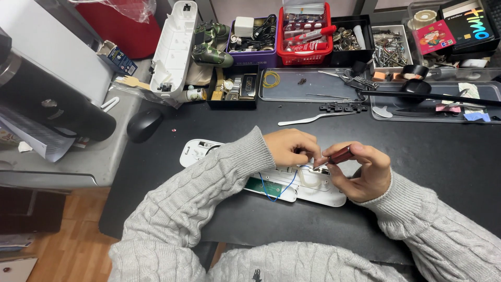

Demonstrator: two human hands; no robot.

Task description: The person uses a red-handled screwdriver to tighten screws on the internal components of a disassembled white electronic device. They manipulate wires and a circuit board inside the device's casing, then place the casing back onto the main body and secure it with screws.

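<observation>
An opened white plastic device lies on the black desk, showing a green circuit board and a blue wire. My left hand rests on the device's top, its fingers pinching something small near the middle. In my right hand is a dark red-handled screwdriver, its tip pointing down into the device beside my left fingers. Both arms wear grey cable-knit sleeves.
A black mouse, a white plastic spudger and a long white housing half lie further back. Clear trays, a red basket, game controllers and parts boxes line the far edge. A printer stands left.
</observation>
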